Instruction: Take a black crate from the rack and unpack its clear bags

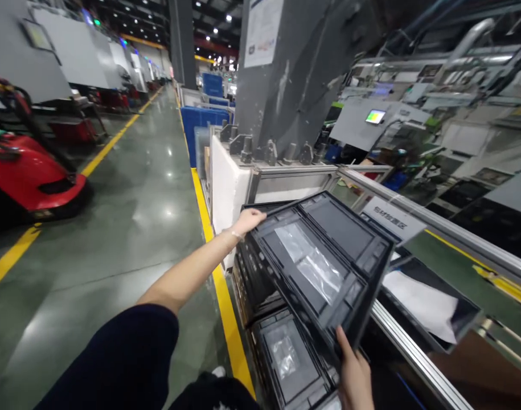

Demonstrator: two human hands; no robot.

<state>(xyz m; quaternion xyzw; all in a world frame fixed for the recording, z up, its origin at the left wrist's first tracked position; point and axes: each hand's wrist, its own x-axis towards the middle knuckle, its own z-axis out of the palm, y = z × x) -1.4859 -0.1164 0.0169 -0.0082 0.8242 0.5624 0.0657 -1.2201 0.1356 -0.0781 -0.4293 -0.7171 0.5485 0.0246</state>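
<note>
A black plastic tray (345, 228) with shallow compartments is tilted between my two hands. Clear plastic bags (318, 273) lie in one of its compartments. My left hand (248, 222) is closed on the tray's far left corner. At the near right edge, my right hand (353, 364) grips the rim, thumb on top, its other fingers hidden below. Under the raised tray sits a stack of similar black trays (264, 330), the top one also holding a clear plastic bag (282, 353).
A metal rail (414, 336) runs along the right, beside another black tray with white sheets (422, 302) and a sign (392, 219). A grey pillar (286, 85) rises ahead. Left of the yellow floor line (228, 319) runs an aisle with a red pallet truck (38, 176).
</note>
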